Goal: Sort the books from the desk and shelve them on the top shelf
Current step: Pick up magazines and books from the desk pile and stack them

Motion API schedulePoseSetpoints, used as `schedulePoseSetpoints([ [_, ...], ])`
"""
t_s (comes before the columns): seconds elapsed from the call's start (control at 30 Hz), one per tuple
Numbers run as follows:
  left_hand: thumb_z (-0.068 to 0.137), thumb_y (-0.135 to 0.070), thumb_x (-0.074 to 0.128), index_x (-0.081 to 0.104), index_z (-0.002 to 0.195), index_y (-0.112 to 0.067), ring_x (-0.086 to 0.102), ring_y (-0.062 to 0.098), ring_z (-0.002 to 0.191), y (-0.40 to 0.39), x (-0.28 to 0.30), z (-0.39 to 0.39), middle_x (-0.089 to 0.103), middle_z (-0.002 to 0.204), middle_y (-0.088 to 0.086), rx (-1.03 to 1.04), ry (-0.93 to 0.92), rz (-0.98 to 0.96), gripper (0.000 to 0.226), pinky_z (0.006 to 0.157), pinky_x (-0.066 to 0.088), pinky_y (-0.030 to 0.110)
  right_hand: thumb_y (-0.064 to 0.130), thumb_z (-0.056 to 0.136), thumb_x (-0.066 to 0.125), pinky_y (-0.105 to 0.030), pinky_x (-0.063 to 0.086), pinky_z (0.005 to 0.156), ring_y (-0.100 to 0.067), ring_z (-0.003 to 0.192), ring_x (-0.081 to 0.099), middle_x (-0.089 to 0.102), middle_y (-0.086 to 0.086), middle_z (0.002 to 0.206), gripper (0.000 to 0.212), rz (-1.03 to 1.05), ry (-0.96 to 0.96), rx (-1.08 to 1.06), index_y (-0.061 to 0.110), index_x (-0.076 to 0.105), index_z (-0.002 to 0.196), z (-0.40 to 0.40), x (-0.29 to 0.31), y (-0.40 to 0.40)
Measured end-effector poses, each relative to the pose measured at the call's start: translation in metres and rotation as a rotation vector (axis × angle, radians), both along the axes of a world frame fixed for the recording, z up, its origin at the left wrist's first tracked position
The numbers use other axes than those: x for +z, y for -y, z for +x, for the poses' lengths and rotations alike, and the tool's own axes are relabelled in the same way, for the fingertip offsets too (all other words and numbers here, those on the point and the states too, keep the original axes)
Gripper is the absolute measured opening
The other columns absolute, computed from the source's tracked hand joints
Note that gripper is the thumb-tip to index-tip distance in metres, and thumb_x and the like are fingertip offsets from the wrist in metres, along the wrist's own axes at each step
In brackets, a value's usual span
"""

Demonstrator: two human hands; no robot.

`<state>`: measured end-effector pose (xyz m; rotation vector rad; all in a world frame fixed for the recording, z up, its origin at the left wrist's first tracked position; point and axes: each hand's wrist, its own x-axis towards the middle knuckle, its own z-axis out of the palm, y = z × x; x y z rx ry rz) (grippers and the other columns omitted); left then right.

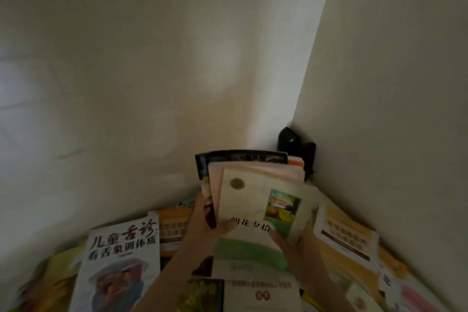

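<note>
gripping a stack of books (255, 197) titled "朝花夕拾", left hand (202, 225) and right hand (301, 248) each keep a curled grip.

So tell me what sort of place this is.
Probably a study corner in a home: books spread over a desk set where two plain walls meet, and both hands, left hand and right hand, holding a stack of books.

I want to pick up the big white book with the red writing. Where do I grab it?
The white book lies flat on the other books, left of the person's left hand. Its right long edge looks free and slightly raised over the orange book. Probably best to come from that side, slide your fingers under the edge, thumb on the cover, and lift.
</note>
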<state>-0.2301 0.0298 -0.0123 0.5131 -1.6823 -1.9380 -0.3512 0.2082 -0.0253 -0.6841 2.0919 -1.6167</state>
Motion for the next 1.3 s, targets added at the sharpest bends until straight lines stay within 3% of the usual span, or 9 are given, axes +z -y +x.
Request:
schedulePoseSetpoints([
  [0.13, 0.071, 0.016, 0.072, 0.033, 0.136, -0.016, 0.061, 0.026, 0.116, 0.007, -0.017, 0.003, 0.057, 0.128, 0.013, -0.053, 0.015, -0.042, 0.083, 0.078, 0.058, 0.035, 0.026, 0.075, 0.076, -0.018, 0.056, 0.075, -0.004, 0.104, 0.061, 0.060, 0.011, 0.120, 0.063, -0.030, 0.014, -0.029, 0.031, 0.044, 0.129, 0.001, -0.018, 0.012],
  [0.23, 0.070, 0.026, 0.066, 0.033, 0.133, -0.023, 0.067, 0.005, 0.097, -0.010, -0.014, -0.008, 0.056, 0.124, 0.005, -0.051, 0.009, 0.048, 0.087, 0.064, 0.058, 0.024, 0.029, 0.068, 0.083, -0.025, 0.057, 0.078, -0.006, 0.105, 0.062, 0.061, 0.010, 0.122, 0.080, -0.034, 0.068, -0.067, 0.029, 0.041, 0.136, -0.002, -0.027, 0.009],
  [0.4, 0.066, -0.016, 0.088, 0.041, 0.137, -0.016, 0.058, 0.042, 0.111, -0.019, -0.038, -0.017, 0.052, 0.131, 0.021, -0.006, 0.087, 0.259, 0.085, 0.073, 0.055, 0.059, 0.056, 0.044, 0.088, -0.048, 0.055, 0.088, -0.017, 0.109, 0.064, 0.063, 0.006, 0.123, 0.110, -0.058, 0.143, -0.107, 0.028, 0.039, 0.139, 0.001, -0.030, 0.002],
  [0.6, 0.058, -0.012, 0.090, 0.046, 0.127, -0.009, 0.061, 0.036, 0.104, -0.012, -0.034, -0.011, 0.059, 0.121, 0.018, 0.006, 0.032, 0.170, 0.082, 0.070, 0.057, 0.046, 0.009, 0.072, 0.080, -0.020, 0.055, 0.077, -0.001, 0.100, 0.063, 0.060, 0.012, 0.116, 0.072, -0.138, 0.022, -0.067, 0.054, 0.042, 0.114, 0.000, -0.020, 0.017],
  [0.73, 0.067, 0.000, 0.083, 0.031, 0.137, 0.005, 0.051, 0.042, 0.122, -0.009, -0.043, -0.005, 0.051, 0.132, 0.027, 0.014, 0.007, 0.090, 0.087, 0.090, 0.051, 0.057, 0.027, 0.067, 0.078, -0.030, 0.058, 0.079, -0.013, 0.107, 0.065, 0.063, 0.003, 0.119, 0.066, -0.131, 0.103, 0.057, 0.031, 0.045, 0.124, -0.005, -0.031, 0.014],
  [0.83, 0.066, 0.005, 0.080, 0.029, 0.134, 0.002, 0.048, 0.044, 0.124, -0.012, -0.046, -0.006, 0.045, 0.134, 0.029, -0.017, 0.023, 0.068, 0.086, 0.090, 0.047, 0.065, 0.010, 0.075, 0.073, -0.025, 0.058, 0.073, -0.008, 0.100, 0.066, 0.062, 0.004, 0.117, 0.059, -0.122, 0.177, 0.021, 0.038, 0.042, 0.118, -0.002, -0.041, 0.010],
  [1.0, 0.073, 0.013, 0.072, 0.034, 0.132, -0.009, 0.058, 0.028, 0.118, -0.017, -0.046, -0.006, 0.053, 0.129, 0.018, 0.057, 0.061, -0.014, 0.073, 0.083, 0.056, 0.043, 0.009, 0.080, 0.072, -0.020, 0.057, 0.071, -0.009, 0.105, 0.060, 0.058, 0.004, 0.120, 0.058, -0.081, 0.130, -0.060, 0.041, 0.041, 0.117, -0.004, -0.046, 0.011],
  [1.17, 0.062, -0.031, 0.080, 0.039, 0.121, -0.022, 0.060, 0.015, 0.110, -0.014, -0.041, -0.006, 0.054, 0.125, 0.012, 0.044, 0.131, -0.034, 0.072, 0.083, 0.057, 0.039, 0.010, 0.085, 0.068, -0.017, 0.056, 0.067, -0.005, 0.100, 0.058, 0.054, 0.010, 0.114, 0.056, -0.047, 0.076, -0.097, 0.046, 0.036, 0.112, 0.004, -0.046, 0.010],
  [1.3, 0.066, -0.031, 0.084, 0.043, 0.122, -0.020, 0.064, 0.019, 0.109, -0.013, -0.040, 0.000, 0.065, 0.118, 0.006, 0.076, 0.111, -0.001, 0.070, 0.079, 0.058, 0.036, 0.014, 0.084, 0.069, -0.025, 0.055, 0.074, -0.008, 0.100, 0.059, 0.056, 0.012, 0.113, 0.053, -0.025, 0.001, -0.133, 0.043, 0.039, 0.116, 0.012, -0.036, 0.014],
])
